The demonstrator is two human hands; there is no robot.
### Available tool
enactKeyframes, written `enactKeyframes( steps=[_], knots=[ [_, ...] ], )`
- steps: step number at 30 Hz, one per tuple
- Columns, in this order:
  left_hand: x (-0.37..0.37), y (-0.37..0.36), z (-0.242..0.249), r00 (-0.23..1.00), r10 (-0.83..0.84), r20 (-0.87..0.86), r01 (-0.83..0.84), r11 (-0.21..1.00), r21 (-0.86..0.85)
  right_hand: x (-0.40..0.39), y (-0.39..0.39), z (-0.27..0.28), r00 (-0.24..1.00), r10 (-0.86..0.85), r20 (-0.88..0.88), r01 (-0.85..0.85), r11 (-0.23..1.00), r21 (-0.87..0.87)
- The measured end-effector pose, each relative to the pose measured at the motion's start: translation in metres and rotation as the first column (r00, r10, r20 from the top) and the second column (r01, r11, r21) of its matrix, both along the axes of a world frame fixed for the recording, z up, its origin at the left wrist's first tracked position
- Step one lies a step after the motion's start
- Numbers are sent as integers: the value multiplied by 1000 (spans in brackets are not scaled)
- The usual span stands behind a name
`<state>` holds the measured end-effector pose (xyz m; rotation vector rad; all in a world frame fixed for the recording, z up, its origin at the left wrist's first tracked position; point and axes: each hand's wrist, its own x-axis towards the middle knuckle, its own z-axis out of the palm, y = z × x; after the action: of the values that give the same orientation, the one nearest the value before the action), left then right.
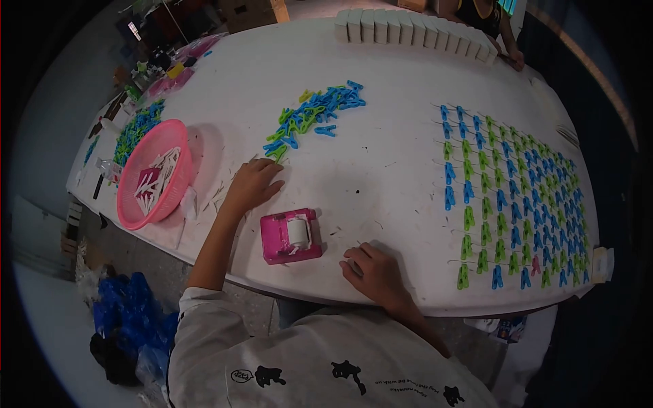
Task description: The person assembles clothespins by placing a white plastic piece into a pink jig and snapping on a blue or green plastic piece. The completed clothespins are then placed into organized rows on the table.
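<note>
My left hand [253,183] rests at the near end of a loose pile of blue and green clothespins [309,112], its fingertips beside a green one. A pink dispenser with a white roll [291,235] sits on the table between my hands. To the right of it, my right hand [373,273] lies low over the table near the front edge, fingers curled; a thin thing shows at its fingertips, too small to make out. On the right, blue and green clothespins with thin hooks [502,198] lie in rows.
A pink basket [186,173] with white pieces stands at the left, beside another clothespin heap [138,129]. White boxes [415,30] line the far edge of the white table [381,81]. Another person's hand [516,60] is at the far right corner. Blue bags [132,309] lie on the floor.
</note>
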<state>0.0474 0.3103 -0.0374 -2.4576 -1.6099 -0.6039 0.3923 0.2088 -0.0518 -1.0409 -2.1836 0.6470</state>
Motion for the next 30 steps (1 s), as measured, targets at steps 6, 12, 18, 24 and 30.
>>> enactKeyframes(
  steps=[6, 12, 18, 24, 30],
  knots=[
    [-14, -8, 7, 984, 166, 69, -153, 975, -164, -1, 1, 2, 1000, 2, 7, -2, 1000, 12],
    [-11, -7, 13, 969, 246, 35, -239, 962, -131, -2, 1, 4, 1000, 3, 29, -3, 1000, 11],
    [0, 38, 28, 982, 113, -151, -116, 993, -14, -3, 1, 2, 1000, -2, 30, 2, 1000, 7],
    [-40, 93, 5, 975, 39, -219, -55, 996, -68, -2, 2, 1, 999, -5, -36, 2, 998, -60],
    [-19, 107, 4, 981, 89, -174, -91, 996, -4, -2, 4, 2, 1000, 14, 18, -13, 999, -31]
  ],
)
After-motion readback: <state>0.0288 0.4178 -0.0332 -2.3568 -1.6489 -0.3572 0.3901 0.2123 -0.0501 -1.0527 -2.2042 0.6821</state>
